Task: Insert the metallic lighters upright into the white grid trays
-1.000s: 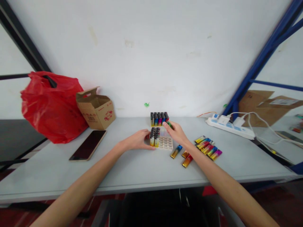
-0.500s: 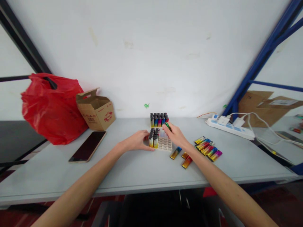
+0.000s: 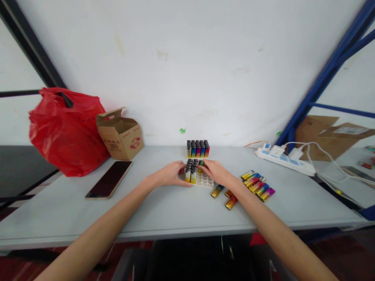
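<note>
A white tray with round slots (image 3: pixel 205 180) sits mid-table, its left part filled with upright lighters (image 3: pixel 191 171). My left hand (image 3: pixel 172 174) rests at the tray's left side, thumb along the front and fingers curved round the lighters' edge. My right hand (image 3: pixel 213 171) is over the tray's back right part, its fingers closed on a green lighter (image 3: pixel 200 164) standing beside the filled rows. Behind stands a full block of upright lighters (image 3: pixel 198 149). Loose colourful lighters (image 3: pixel 258 184) lie to the right, and a few more (image 3: pixel 217 190) lie nearer, partly under my right forearm.
A phone (image 3: pixel 109 180) lies at the left, before an open cardboard box (image 3: pixel 124 136) and a red plastic bag (image 3: pixel 68 132). A white power strip (image 3: pixel 285 161) with plugs and cables is at the back right. The table's front edge (image 3: pixel 187 235) runs below my forearms.
My right hand has moved slightly down and forward over the tray. The green lighter, tilted in my fingers before, is now upright beside the standing lighters.
</note>
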